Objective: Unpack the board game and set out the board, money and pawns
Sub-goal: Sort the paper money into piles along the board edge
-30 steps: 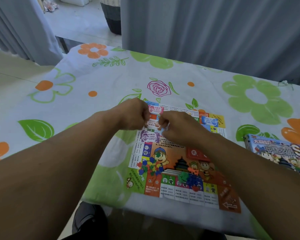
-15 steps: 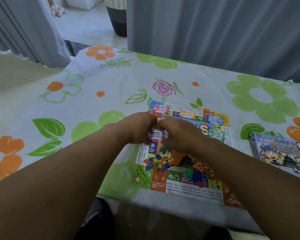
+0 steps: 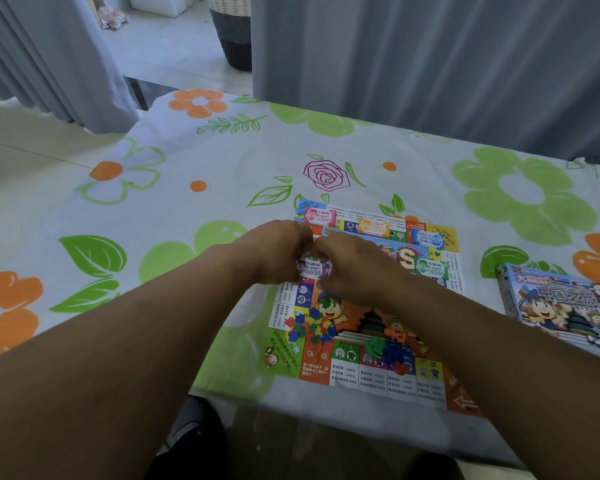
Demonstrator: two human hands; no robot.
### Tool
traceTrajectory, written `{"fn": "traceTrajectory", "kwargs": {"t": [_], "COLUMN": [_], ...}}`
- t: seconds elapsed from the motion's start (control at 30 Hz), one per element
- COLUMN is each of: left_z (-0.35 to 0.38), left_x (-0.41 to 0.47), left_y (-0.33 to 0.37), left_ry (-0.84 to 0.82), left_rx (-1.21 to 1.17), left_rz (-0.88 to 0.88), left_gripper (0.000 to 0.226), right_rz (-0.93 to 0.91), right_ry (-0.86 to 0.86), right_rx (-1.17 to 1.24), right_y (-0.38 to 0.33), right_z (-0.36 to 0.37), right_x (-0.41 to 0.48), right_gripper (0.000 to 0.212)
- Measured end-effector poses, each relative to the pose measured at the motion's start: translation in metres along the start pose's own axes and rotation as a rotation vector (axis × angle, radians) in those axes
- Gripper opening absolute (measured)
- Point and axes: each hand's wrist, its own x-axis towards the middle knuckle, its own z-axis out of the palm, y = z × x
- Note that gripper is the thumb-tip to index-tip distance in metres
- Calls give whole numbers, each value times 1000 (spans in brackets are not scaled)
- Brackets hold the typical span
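Fingers of the left hand (image 3: 274, 254) and right hand (image 3: 355, 271) curl inward, pinching a purple money bundle (image 3: 314, 269) over the 9 o'clock side of the board (image 3: 326, 368) (other bundles (image 3: 373, 227) lie from 11 to 3 o'clock). A loosened pinch could scatter notes onto the pawn piles (image 3: 309, 327) at 6 o'clock, and a dragged forearm could sweep those off. The game box (image 3: 565, 303), at 3 o'clock from the board, shows only its printed face, so its contents cannot be told.

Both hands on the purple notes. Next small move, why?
Probably lay the purple notes down at the left edge of the board, below the pink stack. The left hand and right hand both pinch them over the board; the orange stack, blue stack and green stack lie apart along its far and right sides, so that spot looks free.
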Motion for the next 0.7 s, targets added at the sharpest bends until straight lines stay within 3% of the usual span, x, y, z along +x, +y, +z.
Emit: {"fn": "traceTrajectory", "kwargs": {"t": [0.3,0.7], "left_z": [0,1], "left_x": [1,2], "left_y": [0,-2], "left_ry": [14,22], "left_rx": [-6,2], "left_rz": [3,-12], "left_gripper": [47,43], "right_rz": [11,26], "right_ry": [21,46], "right_rx": [19,0], "right_y": [-3,2], "right_z": [2,-2], "right_x": [3,0], "right_gripper": [29,36]}}
